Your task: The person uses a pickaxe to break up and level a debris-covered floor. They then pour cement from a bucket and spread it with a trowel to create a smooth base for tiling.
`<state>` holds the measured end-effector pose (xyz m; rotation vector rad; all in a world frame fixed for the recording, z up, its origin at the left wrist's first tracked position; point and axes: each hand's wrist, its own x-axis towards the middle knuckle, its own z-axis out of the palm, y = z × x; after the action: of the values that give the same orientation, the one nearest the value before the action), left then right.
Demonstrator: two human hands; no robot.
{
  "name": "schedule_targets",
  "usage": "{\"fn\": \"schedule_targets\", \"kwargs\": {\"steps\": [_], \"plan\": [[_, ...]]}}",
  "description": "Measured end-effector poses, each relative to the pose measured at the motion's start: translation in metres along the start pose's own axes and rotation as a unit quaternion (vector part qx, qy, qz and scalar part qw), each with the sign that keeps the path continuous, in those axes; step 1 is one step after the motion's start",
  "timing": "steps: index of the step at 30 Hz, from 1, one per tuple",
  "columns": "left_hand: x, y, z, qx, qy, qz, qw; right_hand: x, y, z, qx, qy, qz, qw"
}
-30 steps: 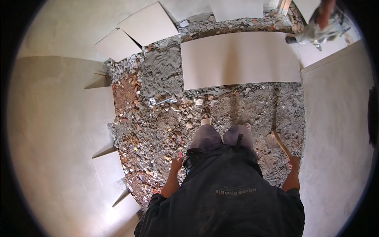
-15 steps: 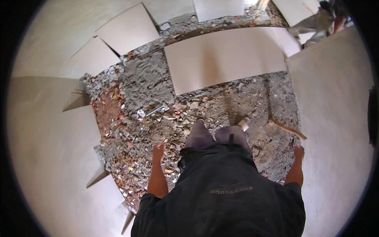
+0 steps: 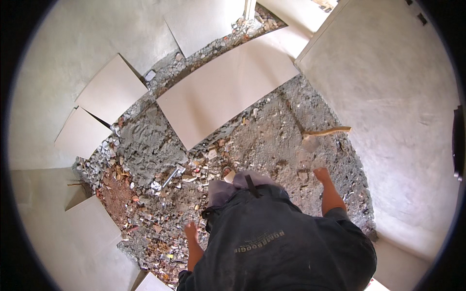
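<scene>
My left hand (image 3: 191, 229) hangs beside my dark trousers, fingers loosely apart with nothing visible in them, over rubble (image 3: 160, 233). My right hand (image 3: 321, 174) is held out over the rough grey ground (image 3: 286, 155), empty, its fingers slightly bent and apart. Just beyond it lies a tool with a curved wooden handle (image 3: 335, 130) and a dusty blade (image 3: 310, 143). Ahead of my legs, a metal tool (image 3: 172, 175) lies among stone chips. A large beige board or tile (image 3: 228, 82) lies flat across the far part of the ground.
Beige panels (image 3: 110, 87) lean along the far left wall (image 3: 63, 58), with more lower on the left (image 3: 90, 220). A plastered wall (image 3: 398, 121) rises close on my right, with a doorway edge (image 3: 318, 36) at its far end. Loose stones (image 3: 99, 155) line the wall bases.
I have turned to the right, so the scene appears rotated. My right hand has let go of the wooden handle, now lying on the ground. The other person is out of view.
</scene>
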<state>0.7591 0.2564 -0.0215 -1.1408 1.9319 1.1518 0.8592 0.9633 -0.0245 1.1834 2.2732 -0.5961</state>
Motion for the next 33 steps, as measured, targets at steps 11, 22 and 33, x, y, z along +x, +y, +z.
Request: {"fn": "schedule_targets", "kwargs": {"steps": [11,22,33], "plan": [[-0.016,0.008,0.048,0.034,-0.026,0.264,0.964,-0.04,0.04,-0.003,0.069,0.072,-0.207,0.973],[-0.032,-0.098,0.072,0.206,-0.129,0.228,0.943,-0.099,0.219,0.122,-0.069,0.084,-0.167,0.98],[-0.007,-0.034,0.014,0.15,-0.132,0.143,0.969,-0.227,0.185,0.185,-0.105,0.107,-0.124,0.981]]}}
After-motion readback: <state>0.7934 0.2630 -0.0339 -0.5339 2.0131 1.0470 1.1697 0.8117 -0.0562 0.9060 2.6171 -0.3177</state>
